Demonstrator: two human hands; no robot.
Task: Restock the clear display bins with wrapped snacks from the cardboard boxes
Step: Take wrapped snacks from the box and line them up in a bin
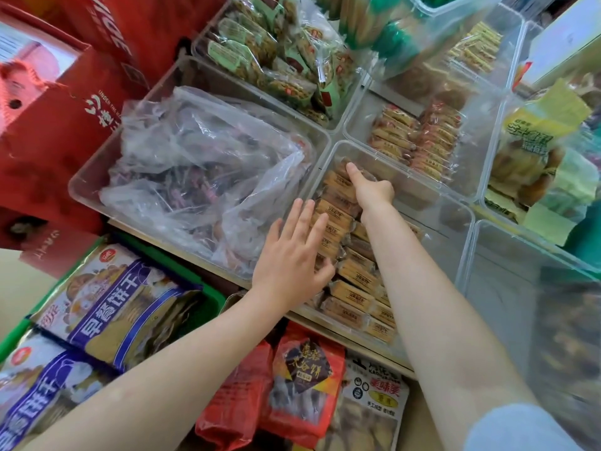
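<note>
Both hands are working inside the clear bin (455,209), tidying rows of wrapped snacks (353,292). The left hand (294,258) is pressing flat, fingers spread, holding nothing; the right hand (370,187) is poking one extended finger at the far packets. Best to nudge gently, keeping rows snug.

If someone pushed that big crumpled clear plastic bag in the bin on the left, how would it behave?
The clear plastic bag would probably crumple and sag rather than slide whole: it lies wrinkled and slack. Its glossy film looks slippery. The small wrapped pieces inside would likely shift.
</note>
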